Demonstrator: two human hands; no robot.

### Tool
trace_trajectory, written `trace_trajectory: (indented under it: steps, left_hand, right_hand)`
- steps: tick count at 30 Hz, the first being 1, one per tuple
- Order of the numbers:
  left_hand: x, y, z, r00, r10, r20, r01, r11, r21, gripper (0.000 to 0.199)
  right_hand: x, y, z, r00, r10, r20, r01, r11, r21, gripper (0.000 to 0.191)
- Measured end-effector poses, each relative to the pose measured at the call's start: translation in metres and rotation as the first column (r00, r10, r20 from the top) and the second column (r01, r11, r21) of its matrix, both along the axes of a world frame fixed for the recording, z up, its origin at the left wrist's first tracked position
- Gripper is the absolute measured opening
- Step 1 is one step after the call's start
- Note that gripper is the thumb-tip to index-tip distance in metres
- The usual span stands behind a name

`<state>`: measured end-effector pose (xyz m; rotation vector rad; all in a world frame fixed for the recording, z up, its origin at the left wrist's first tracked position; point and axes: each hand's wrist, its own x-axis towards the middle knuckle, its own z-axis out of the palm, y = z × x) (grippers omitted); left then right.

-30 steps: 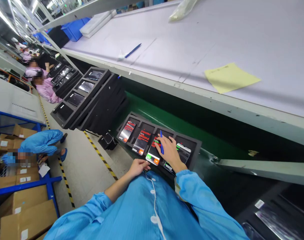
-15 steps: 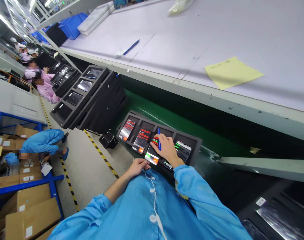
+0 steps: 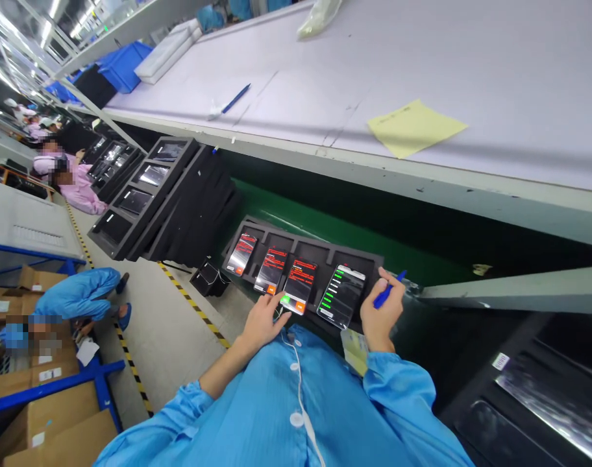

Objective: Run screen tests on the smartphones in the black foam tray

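Observation:
Several phones with lit screens lie in a black foam tray [image 3: 320, 245]. My left hand [image 3: 261, 322] is at the lower end of the third phone [image 3: 300, 285], a finger on its green button and the end of a white cable [image 3: 300, 383] between the fingers. My right hand [image 3: 382, 310] is closed around a blue pen [image 3: 389, 289] beside the tray's right end. Nearest to it is the phone with green and white lines [image 3: 342, 295]. Two more phones with red text, the leftmost [image 3: 242, 253] and its neighbour [image 3: 271, 269], lie further left.
A white table [image 3: 325, 84] with a yellow note [image 3: 415, 130] and another pen [image 3: 236, 98] runs above. Stacked black trays [image 3: 172, 194] stand left. A crouching person [image 3: 76, 292] is by cartons [image 3: 62, 415]. More black trays with phones [image 3: 549, 389] lie lower right.
My right hand has moved right, off the third phone to the tray's right end, with the pen. My left hand has reached onto the phone's lower edge. The view has shifted slightly.

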<state>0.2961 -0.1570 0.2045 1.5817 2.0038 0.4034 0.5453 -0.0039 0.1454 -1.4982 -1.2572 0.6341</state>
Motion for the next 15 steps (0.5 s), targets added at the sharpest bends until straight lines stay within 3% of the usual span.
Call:
trace_trajectory:
  steps: [4, 15]
  left_hand:
    - [0.002, 0.004, 0.000, 0.998, -0.046, -0.047, 0.042, 0.996, -0.076, 0.070]
    - [-0.006, -0.003, -0.005, 0.983, -0.147, -0.112, 0.138, 0.986, -0.089, 0.064]
  right_hand:
    - [-0.003, -0.005, -0.009, 0.999, -0.006, -0.046, 0.003, 0.998, -0.061, 0.051]
    - [-0.004, 0.002, -0.025, 1.000, 0.030, 0.004, -0.030, 0.998, -0.050, 0.046]
